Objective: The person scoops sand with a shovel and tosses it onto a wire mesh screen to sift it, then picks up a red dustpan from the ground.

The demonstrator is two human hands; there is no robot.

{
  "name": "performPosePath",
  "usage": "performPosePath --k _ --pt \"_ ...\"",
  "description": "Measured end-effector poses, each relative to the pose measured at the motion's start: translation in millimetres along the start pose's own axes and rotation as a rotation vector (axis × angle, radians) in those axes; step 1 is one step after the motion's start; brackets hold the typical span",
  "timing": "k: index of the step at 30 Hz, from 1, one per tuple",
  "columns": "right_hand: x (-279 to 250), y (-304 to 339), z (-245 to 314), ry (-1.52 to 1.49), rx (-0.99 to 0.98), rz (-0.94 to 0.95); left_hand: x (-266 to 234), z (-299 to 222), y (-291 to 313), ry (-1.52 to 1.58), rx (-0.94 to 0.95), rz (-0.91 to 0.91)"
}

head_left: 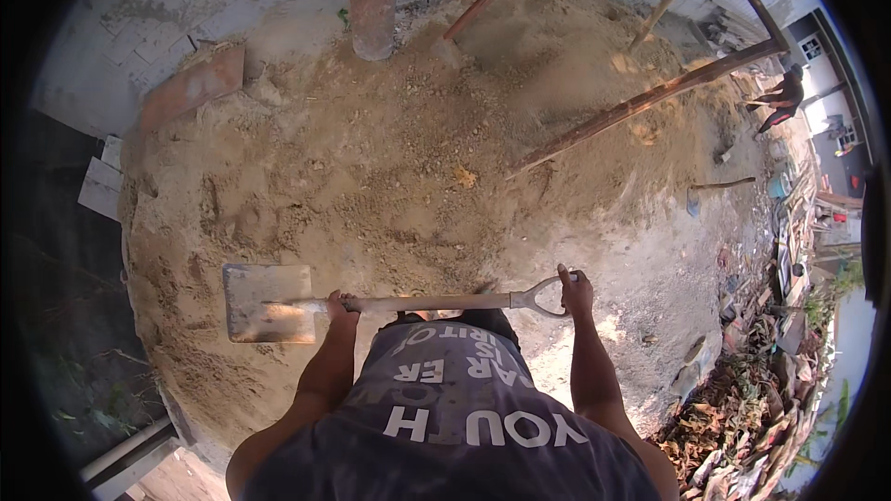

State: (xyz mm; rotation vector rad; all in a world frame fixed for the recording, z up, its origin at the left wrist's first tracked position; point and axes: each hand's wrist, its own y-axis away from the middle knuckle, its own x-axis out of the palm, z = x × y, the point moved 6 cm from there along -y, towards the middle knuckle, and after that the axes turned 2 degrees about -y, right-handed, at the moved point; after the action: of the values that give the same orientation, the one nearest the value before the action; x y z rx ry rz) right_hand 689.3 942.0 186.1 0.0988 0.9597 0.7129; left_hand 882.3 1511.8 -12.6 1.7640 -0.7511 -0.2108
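Note:
A shovel with a wooden shaft lies crosswise in front of my body, held in both hands. Its flat, square metal blade points to the left and looks bare of soil. My left hand is closed round the shaft close to the blade. At the other end, my right hand grips the D-shaped handle. Beneath and ahead of the shovel spreads loose brown soil, heaped toward the far wall.
A round post rises from the soil, and wooden poles slant across the right. A reddish board leans on the block wall. Another long-handled tool lies right. Debris and dry leaves line the right edge; another person bends far right.

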Motion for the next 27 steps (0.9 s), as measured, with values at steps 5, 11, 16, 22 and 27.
performPosePath --k 5,11,16,22,27 --pt "21.4 25.1 -11.3 -0.587 0.349 0.252 2.3 -11.8 -18.9 0.039 0.031 0.066" --pt "-4.6 53.1 -36.1 -0.525 0.581 0.261 10.8 15.6 -41.5 -0.025 -0.094 -0.011" --pt "-22.2 53.9 -120.4 -0.565 0.697 0.11 58.9 79.6 -23.1 -0.173 -0.072 -0.064" --pt "11.1 43.0 -275.2 -0.721 0.993 0.151 83.8 171.6 -81.3 -0.428 -0.056 -0.02" --pt "8.5 62.8 -422.0 -0.645 1.09 -0.247 18.6 347.2 -161.0 -0.535 -0.233 0.018"
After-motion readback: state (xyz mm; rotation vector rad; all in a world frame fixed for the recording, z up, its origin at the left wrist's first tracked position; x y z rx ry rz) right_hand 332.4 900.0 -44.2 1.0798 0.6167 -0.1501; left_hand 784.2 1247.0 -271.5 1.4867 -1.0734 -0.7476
